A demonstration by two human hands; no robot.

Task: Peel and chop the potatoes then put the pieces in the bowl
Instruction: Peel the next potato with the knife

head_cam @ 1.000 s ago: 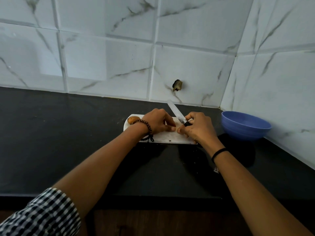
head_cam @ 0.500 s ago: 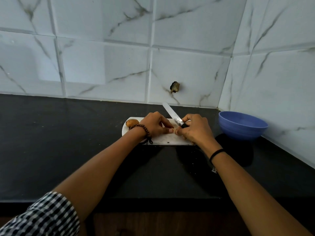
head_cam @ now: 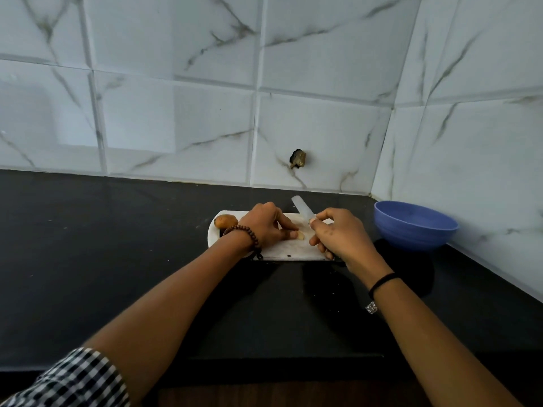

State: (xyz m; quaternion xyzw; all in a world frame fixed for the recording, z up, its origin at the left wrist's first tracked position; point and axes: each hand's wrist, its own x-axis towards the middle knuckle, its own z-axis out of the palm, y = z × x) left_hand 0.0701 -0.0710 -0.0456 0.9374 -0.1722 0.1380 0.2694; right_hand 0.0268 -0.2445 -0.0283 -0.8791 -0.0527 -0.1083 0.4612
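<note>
On the black counter (head_cam: 117, 259), in the head view, a white cutting board (head_cam: 279, 252) is laid flat near the tiled wall (head_cam: 176, 113). A pale peeled potato piece (head_cam: 301, 236) is seen on the board, pinched by the fingertips of the left hand (head_cam: 264, 227). A knife (head_cam: 302, 208) is gripped in the right hand (head_cam: 338, 235), with the fingers curled round its handle. Its blade is pointed up and away, just beside the piece. A brown unpeeled potato (head_cam: 226, 221) is seen at the board's left end. A blue bowl (head_cam: 414, 227) is set to the right, apart from the board.
</note>
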